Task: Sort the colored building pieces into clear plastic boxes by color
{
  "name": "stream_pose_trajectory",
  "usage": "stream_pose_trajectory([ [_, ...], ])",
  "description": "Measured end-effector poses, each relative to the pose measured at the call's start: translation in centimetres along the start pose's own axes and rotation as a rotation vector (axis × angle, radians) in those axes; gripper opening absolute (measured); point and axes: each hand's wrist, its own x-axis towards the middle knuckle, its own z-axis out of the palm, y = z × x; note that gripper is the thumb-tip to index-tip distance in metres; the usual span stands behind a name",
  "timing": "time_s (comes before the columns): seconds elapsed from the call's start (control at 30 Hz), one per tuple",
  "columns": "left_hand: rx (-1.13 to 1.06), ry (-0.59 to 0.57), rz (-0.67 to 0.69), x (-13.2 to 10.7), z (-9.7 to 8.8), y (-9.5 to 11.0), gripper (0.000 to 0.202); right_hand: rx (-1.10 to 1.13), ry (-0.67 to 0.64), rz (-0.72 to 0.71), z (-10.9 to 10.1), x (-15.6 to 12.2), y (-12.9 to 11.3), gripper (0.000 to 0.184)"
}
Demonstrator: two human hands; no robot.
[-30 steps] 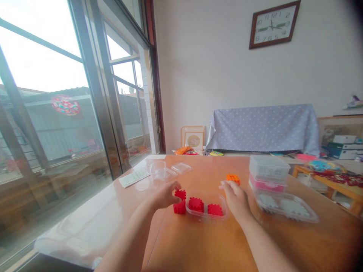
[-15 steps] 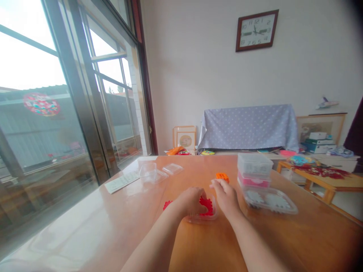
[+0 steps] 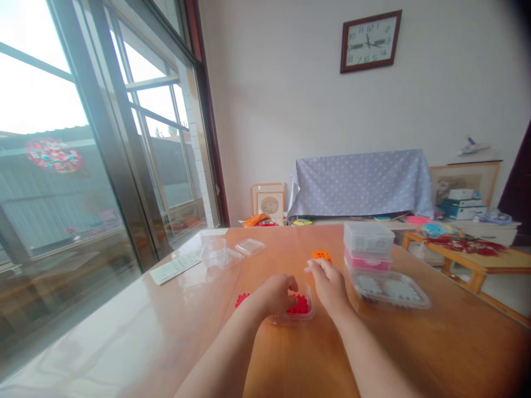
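My left hand (image 3: pixel 279 294) reaches over a clear plastic container (image 3: pixel 309 317) near the middle of the table. Its thumb and fingers are curved but apart, just above red toothed plastic pieces (image 3: pixel 299 304) inside. Another red toothed piece (image 3: pixel 241 299) pokes out left of my left wrist, partly hidden. My right hand (image 3: pixel 329 282) is to the right of the container, thumb and fingers pinched together. What the pinch holds, if anything, is hidden. Behind its knuckles shows an orange piece with holes (image 3: pixel 322 256); whether the hand touches it, I cannot tell.
At right, a clear box (image 3: pixel 368 239) is stacked on a pink one (image 3: pixel 368 261), beside a clear tray of pale toothed pieces (image 3: pixel 390 290). Far left on the table (image 3: pixel 199 342) are an empty clear tub (image 3: pixel 213 251), a lid (image 3: pixel 250 246) and a printed sheet (image 3: pixel 176 267).
The view has shifted slightly. Under my left hand, the red pieces show lower and flatter in the container, with a wider gap at the fingers. My right hand keeps its pinch.
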Motion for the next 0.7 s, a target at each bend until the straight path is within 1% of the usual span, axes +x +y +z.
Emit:
stream_pose_trajectory([
  [0.1, -0.059, 0.09, 0.04, -0.6, -1.1, -1.1, 0.03, 0.005, -0.007, 0.003, 0.1, 0.0, 0.2, 0.037],
  [0.17, -0.089, 0.141, 0.038, -1.3, -2.1, -2.4, 0.028, 0.008, -0.01, 0.006, 0.2, 0.0, 0.4, 0.036],
  [0.3, -0.109, 0.206, -0.036, -3.6, -4.1, -6.3, 0.029, -0.009, -0.039, 0.001, 0.4, 0.0, 0.7, 0.035],
  [0.37, -0.127, 0.192, -0.064, -4.8, -4.6, -8.4, 0.033, -0.018, -0.049, -0.006, 0.5, -0.1, 0.8, 0.036],
  [0.47, -0.14, 0.135, -0.106, -6.4, -4.3, -11.0, 0.048, -0.03, -0.055, -0.003, 0.6, -0.2, 0.9, 0.036],
  [0.53, -0.146, 0.102, -0.132, -6.9, -3.7, -12.0, 0.057, -0.047, -0.059, 0.008, 0.6, -0.2, 1.0, 0.035],
  [0.6, -0.149, 0.085, -0.148, -7.2, -3.1, -12.5, 0.062, -0.06, -0.062, 0.015, 0.6, -0.3, 1.1, 0.035],
  [0.7, -0.116, 0.106, -0.138, -7.2, -2.5, -12.8, 0.057, -0.063, -0.067, 0.014, 0.6, -0.2, 1.4, 0.035],
])
